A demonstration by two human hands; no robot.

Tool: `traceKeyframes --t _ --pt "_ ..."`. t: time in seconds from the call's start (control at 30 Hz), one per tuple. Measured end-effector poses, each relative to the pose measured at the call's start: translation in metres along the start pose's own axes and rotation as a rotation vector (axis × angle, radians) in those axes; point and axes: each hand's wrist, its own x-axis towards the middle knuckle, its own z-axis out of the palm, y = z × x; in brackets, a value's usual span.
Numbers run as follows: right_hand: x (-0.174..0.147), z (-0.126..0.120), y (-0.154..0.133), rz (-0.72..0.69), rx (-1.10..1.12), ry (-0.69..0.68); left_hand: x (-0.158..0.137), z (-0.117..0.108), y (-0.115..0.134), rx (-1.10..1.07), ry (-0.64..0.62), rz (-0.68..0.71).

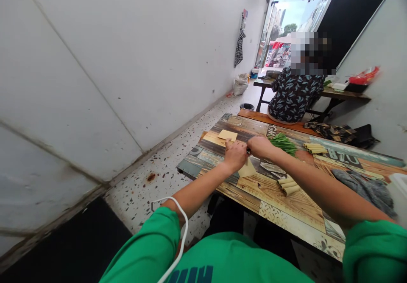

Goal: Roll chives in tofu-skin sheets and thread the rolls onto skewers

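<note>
My left hand (235, 155) and my right hand (261, 148) meet over the table, both with curled fingers. A pale yellow sheet, like tofu skin (247, 169), reaches down from under my left fingers. A small dark spot shows between the two hands; my fingers hide what it is. Just beyond my left hand lies a stack of square yellow sheets (227, 135). Past my right wrist is a bunch of green chives (282, 143). Several rolled sheets (288, 186) lie near my right forearm, and more rolls (314, 148) sit farther off.
The wood-patterned table (286, 213) also bears thin sticks (323, 170), a grey cloth (365, 191) and a white container (399, 187). A bench (254, 115) runs along its far side. A person (295, 94) sits there, back turned. A white wall (152, 62) stands left.
</note>
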Motion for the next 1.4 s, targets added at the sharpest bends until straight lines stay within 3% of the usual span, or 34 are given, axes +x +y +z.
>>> traceKeyframes --t 0.23,0.37,0.47,0.53,0.6,0.77,0.93,1.03,1.13,1.23,1.4 --pt "-0.006 0.004 0.018 -0.049 0.167 -0.064 0.007 0.002 -0.005 -0.064 -0.166 0.05" --pt "-0.008 0.01 0.019 -0.084 0.234 -0.069 0.012 0.006 -0.009 -0.133 -0.191 0.098" --pt "-0.009 0.016 0.02 -0.11 0.268 0.007 0.015 0.003 -0.016 -0.139 -0.181 0.135" --pt "-0.01 0.023 0.023 -0.094 0.455 0.058 0.016 0.0 -0.023 -0.153 -0.164 0.151" --pt "-0.01 0.032 0.024 -0.027 0.795 0.063 0.015 0.002 -0.028 -0.202 -0.135 0.137" --pt "-0.006 0.054 0.01 0.206 1.65 0.05 -0.002 0.027 -0.021 -0.392 0.041 -0.037" --pt "-0.005 0.065 -0.007 0.41 1.991 0.06 -0.015 0.047 -0.005 -0.541 0.094 -0.109" --pt "-0.008 0.07 -0.003 0.463 2.059 0.089 -0.011 0.042 -0.009 -0.723 0.001 -0.094" --pt "-0.014 0.072 0.005 0.355 2.098 0.073 -0.003 0.031 -0.02 -0.985 -0.08 -0.067" --pt "-0.019 0.069 0.011 0.23 2.095 0.084 0.003 0.018 -0.028 -1.103 -0.145 -0.016" --pt "-0.024 0.065 0.014 0.141 2.032 0.084 0.004 0.008 -0.032 -1.339 -0.444 -0.115"
